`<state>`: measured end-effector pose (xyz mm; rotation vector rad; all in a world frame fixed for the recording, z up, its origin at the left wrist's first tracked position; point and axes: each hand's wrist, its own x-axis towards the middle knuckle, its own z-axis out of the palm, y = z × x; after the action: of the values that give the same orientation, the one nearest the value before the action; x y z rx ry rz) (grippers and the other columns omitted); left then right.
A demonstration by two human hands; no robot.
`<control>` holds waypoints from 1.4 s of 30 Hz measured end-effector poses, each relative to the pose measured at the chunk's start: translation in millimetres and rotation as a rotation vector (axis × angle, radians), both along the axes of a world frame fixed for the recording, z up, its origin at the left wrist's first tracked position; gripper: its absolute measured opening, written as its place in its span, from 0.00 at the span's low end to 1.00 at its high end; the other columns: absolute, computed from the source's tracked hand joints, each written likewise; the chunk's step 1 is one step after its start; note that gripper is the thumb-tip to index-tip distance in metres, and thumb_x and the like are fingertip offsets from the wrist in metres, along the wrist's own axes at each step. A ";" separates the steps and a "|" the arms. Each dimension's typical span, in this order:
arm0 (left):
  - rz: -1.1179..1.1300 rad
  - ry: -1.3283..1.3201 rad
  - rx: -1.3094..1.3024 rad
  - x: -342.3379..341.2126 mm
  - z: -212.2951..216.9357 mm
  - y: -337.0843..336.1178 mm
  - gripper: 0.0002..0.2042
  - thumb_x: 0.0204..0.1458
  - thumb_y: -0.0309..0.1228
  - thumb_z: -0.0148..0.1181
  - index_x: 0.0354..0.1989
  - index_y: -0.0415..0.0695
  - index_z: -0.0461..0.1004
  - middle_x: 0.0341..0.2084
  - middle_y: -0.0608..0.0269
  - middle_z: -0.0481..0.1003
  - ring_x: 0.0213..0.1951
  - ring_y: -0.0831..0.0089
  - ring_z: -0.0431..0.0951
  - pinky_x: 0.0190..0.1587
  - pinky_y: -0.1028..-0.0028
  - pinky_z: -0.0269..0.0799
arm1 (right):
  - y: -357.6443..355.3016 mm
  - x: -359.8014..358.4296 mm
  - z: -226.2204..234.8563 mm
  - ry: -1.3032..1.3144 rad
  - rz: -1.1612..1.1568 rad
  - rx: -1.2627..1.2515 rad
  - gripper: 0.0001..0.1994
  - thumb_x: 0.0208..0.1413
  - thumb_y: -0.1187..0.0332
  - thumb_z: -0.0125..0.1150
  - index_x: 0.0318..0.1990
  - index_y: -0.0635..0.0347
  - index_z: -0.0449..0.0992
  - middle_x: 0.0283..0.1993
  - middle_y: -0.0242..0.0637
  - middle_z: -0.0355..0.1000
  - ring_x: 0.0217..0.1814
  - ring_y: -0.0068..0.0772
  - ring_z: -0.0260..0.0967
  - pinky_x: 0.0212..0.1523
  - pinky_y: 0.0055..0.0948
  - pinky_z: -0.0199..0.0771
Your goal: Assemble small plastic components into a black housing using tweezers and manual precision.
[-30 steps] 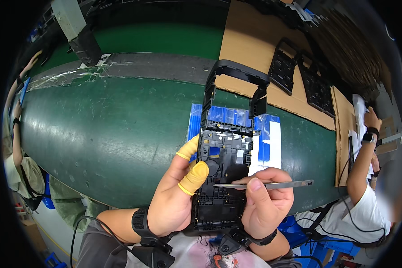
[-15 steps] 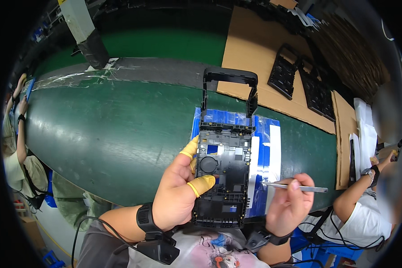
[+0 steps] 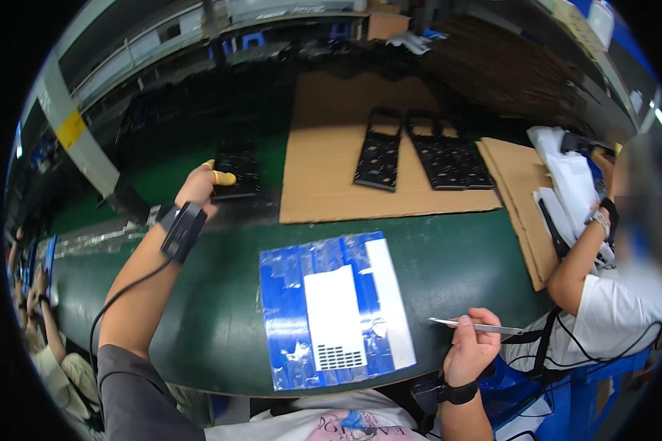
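Note:
My left arm stretches far forward. At its end my left hand [image 3: 203,185], with yellow finger cots, grips the near left edge of a black plastic housing [image 3: 237,165], low over the dark far strip of the table. The far end of the housing blends into the dark background. Close to my body my right hand [image 3: 472,347] pinches metal tweezers [image 3: 485,327], their tips pointing left. Between my hands lies a blue board [image 3: 287,294] covered in clear tape. On it rests a white sheet [image 3: 332,305] with rows of small black rectangular stickers [image 3: 340,357] along its near end.
Several black housings [image 3: 379,151] lie on a cardboard sheet [image 3: 320,180] at the far side. A second cardboard piece [image 3: 518,191] and white bags [image 3: 563,165] sit toward the right. A co-worker [image 3: 603,294] sits at right; a post [image 3: 81,140] rises at far left.
My left hand has carried the black housing from above the blue board forward and left to the far strip. The white sticker sheet now shows. My right hand still holds the tweezers. The view has tilted up.

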<state>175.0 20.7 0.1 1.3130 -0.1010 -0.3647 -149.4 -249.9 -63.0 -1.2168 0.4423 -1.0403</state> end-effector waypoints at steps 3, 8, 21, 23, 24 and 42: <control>0.327 -0.106 0.550 57.4 4.5 -3.8 0.24 0.36 0.23 0.56 0.45 0.36 0.58 0.36 0.50 0.66 0.38 0.62 0.69 0.39 0.71 0.68 | 0.2 -3.2 -1.4 0.073 0.021 -0.021 0.09 0.43 0.80 0.53 0.35 0.65 0.64 0.22 0.32 0.65 0.19 0.14 0.57 0.19 0.12 0.56; 0.452 -0.845 1.079 38.4 -6.7 -116.2 0.22 0.36 0.36 0.60 0.41 0.40 0.65 0.43 0.50 0.62 0.46 0.54 0.62 0.46 0.61 0.60 | 0.0 4.8 0.2 0.040 0.034 0.004 0.10 0.43 0.80 0.54 0.35 0.65 0.64 0.22 0.32 0.65 0.18 0.13 0.57 0.19 0.12 0.56; -0.150 -0.818 0.414 106.1 -93.9 -164.9 0.06 0.43 0.25 0.51 0.19 0.42 0.62 0.17 0.70 0.62 0.23 0.82 0.60 0.28 0.78 0.58 | 13.2 -40.1 57.1 -0.019 0.327 -0.323 0.13 0.44 0.77 0.54 0.40 0.65 0.66 0.25 0.29 0.66 0.25 0.15 0.61 0.24 0.15 0.60; -0.283 -0.662 0.230 123.6 -102.1 -153.7 0.04 0.44 0.26 0.51 0.23 0.42 0.63 0.21 0.70 0.63 0.26 0.82 0.60 0.31 0.81 0.57 | 6.4 -63.7 111.4 -0.227 0.417 -0.749 0.04 0.43 0.74 0.56 0.27 0.63 0.72 0.24 0.39 0.67 0.18 0.33 0.64 0.18 0.24 0.62; -0.351 -0.633 0.175 115.3 -96.8 -182.4 0.03 0.44 0.26 0.51 0.24 0.42 0.63 0.22 0.70 0.63 0.27 0.82 0.61 0.32 0.81 0.58 | 6.7 -73.2 124.4 -0.212 0.358 -0.747 0.04 0.43 0.74 0.56 0.27 0.63 0.72 0.24 0.39 0.67 0.18 0.33 0.64 0.18 0.24 0.62; -0.076 0.143 -0.347 -180.1 -5.0 -99.6 0.13 0.49 0.32 0.45 0.42 0.41 0.63 0.37 0.63 0.66 0.38 0.76 0.67 0.44 0.78 0.60 | 6.6 -31.7 135.3 -0.969 0.984 -0.580 0.09 0.51 0.70 0.45 0.31 0.63 0.73 0.14 0.36 0.56 0.11 0.31 0.52 0.11 0.27 0.49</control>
<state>-5.1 -78.9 -5.0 0.9392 -0.0893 -0.4822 -181.1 -243.3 72.3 -1.0429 -1.1767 -0.7448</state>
